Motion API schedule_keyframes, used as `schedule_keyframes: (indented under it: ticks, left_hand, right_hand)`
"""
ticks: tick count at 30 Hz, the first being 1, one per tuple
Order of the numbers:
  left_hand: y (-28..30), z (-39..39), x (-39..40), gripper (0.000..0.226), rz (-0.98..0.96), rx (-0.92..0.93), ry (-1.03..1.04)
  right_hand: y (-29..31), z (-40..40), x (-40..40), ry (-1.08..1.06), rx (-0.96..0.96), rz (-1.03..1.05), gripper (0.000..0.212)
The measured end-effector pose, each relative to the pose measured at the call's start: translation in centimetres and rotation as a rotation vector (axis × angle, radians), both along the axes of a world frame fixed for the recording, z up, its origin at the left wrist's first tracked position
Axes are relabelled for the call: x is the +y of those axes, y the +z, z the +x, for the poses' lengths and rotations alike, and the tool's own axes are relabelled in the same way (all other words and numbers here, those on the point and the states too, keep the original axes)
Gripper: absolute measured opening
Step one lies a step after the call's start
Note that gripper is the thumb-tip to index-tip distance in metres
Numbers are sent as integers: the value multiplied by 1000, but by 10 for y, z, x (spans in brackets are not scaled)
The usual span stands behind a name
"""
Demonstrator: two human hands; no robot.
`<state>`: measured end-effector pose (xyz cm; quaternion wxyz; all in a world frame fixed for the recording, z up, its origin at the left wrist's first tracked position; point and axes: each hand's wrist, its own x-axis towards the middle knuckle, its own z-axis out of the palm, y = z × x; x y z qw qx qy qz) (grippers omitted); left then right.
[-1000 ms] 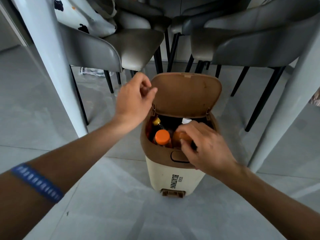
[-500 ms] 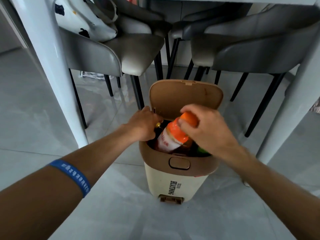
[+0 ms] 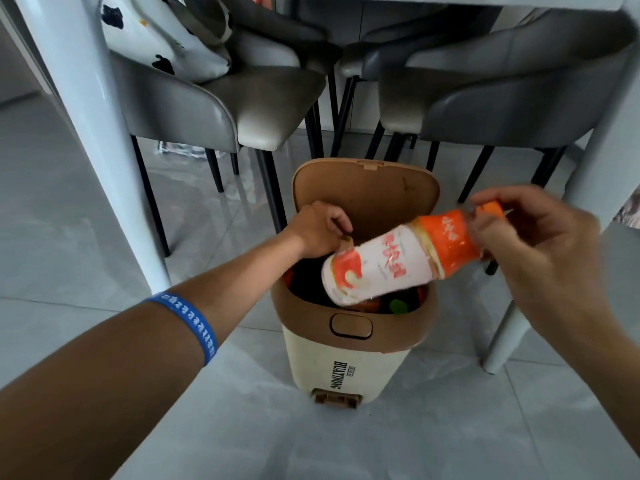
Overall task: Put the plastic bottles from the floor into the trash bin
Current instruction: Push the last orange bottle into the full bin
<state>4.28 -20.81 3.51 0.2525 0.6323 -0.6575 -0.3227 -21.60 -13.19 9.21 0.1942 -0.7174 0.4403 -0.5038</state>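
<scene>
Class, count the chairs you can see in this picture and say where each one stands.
3. One grey chair stands left, behind the trash bin, carrying a white bag; one grey chair stands right; a third sits further back between them. More may be hidden under the table.

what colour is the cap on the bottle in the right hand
Orange cap, matching the bottle shoulder; head view.

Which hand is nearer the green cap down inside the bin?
Left. The left hand sits at the trash bin's back-left rim, reaching into the opening. The right hand holds the orange-capped bottle by its neck, above and right of the green cap.
</scene>
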Motion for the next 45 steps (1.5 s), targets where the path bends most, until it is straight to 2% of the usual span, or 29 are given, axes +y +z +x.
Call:
schedule_keyframes:
  ticks: [2, 4, 8, 11, 14, 16, 20, 23, 24, 28, 33, 35, 37, 40, 45]
  left_hand:
    - [6, 1, 0, 19, 111, 151, 24]
    - [9, 4, 1, 18, 196, 224, 20]
    - [14, 9, 3, 33, 331, 374, -67]
    - [22, 5, 5, 42, 369, 356, -114]
    - [26, -5, 6, 43, 360, 234, -107]
    - [26, -7, 5, 40, 313, 178, -104]
    - [20, -3, 5, 38, 222, 209, -53]
    - [19, 5, 6, 41, 193, 227, -32]
    - [18, 9, 7, 40, 170, 218, -40]
    - [15, 21, 14, 27, 149, 171, -59]
    - [13, 60, 23, 32, 167, 110, -157]
    - [11, 66, 27, 34, 170, 70, -193]
    - [10, 64, 32, 23, 124, 34, -216]
    - [10, 63, 34, 19, 52, 71, -213]
    - [25, 59, 32, 25, -96, 256, -174]
  right_hand:
    - [-12, 5, 8, 58, 144, -37, 28]
    - [-21, 16, 11, 113, 271, -132, 34]
    - [-26, 50, 12, 219, 553, -297, 35]
    - [-33, 82, 9, 265, 719, -281, 38]
    - [-45, 104, -7, 277, 791, -77, 35]
    - [-51, 113, -21, 258, 763, 47, 35]
    - [-59, 124, -41, 171, 667, 102, 32]
    - [-61, 125, -47, 119, 437, 209, 18]
    - [-63, 128, -48, 126, 425, 219, 16]
    - [-69, 146, -49, 203, 577, 233, 28]
    - [-67, 140, -54, 179, 507, 232, 29]
    - [-59, 135, -55, 315, 479, 304, 36]
    - [-53, 134, -54, 437, 574, 397, 39]
    - [-54, 136, -52, 439, 718, 359, 41]
    - [-33, 126, -53, 400, 651, 218, 40]
